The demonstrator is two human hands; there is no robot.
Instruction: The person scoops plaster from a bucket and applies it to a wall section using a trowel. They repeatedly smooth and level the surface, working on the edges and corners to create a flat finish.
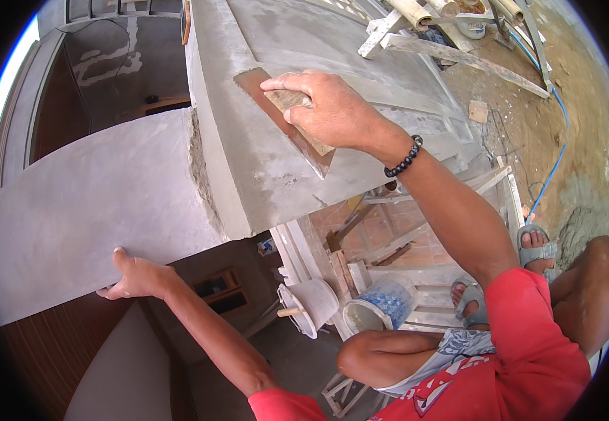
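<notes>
My right hand (343, 109) is closed around the wooden grip of a plastering trowel (275, 100). The trowel's long, narrow rectangular blade lies against the grey cement surface (276, 189), where damp, darker patches show. A beaded bracelet circles that wrist. Lower on the left, my left hand (138, 276) grips the lower edge of a smooth grey concrete slab (108, 203). Its thumb rests on the slab's face, and some of its fingers are hidden beyond the edge. Rough, broken mortar (203, 168) runs along the joint between slab and cement surface.
Below the ledge, a white bucket (309, 306) with a wooden-handled tool and a blue-and-white bucket (381, 303) sit by wooden scaffolding (434, 274). Timber and bamboo poles (409, 12) stand at upper right. A blue hose (560, 144) crosses the sandy ground. My knees are bent at lower right.
</notes>
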